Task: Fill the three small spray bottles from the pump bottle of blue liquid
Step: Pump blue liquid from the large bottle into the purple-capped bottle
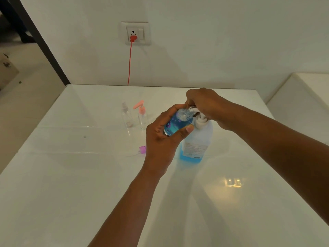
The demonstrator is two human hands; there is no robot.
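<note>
Left hand (pixel 165 132) curls around a small spray bottle (pixel 178 122), tipped so its open neck meets the spout of the pump bottle (pixel 197 139); I read the small one as roughly two-thirds full of blue, with bubbles near the top. Just right of it, the pump bottle stands on the white desk (pixel 89 184), and only a low band of blue shows at its base. My right hand (pixel 206 107) sits curled over the pump head, pressing down, the spout poking out beneath the fingers. A purple spray cap (pixel 143 149) lies loose on the desk just left of the left wrist, presumably belonging to the bottle in hand. Farther back stand two more small bottles, one with a clear cap (pixel 126 115) and one with a pink pump top (pixel 142 115); both look empty and still capped. My judgement: first fill well under way, two left. A red cord (pixel 130 63) runs up the wall to a socket (pixel 137 33).
</note>
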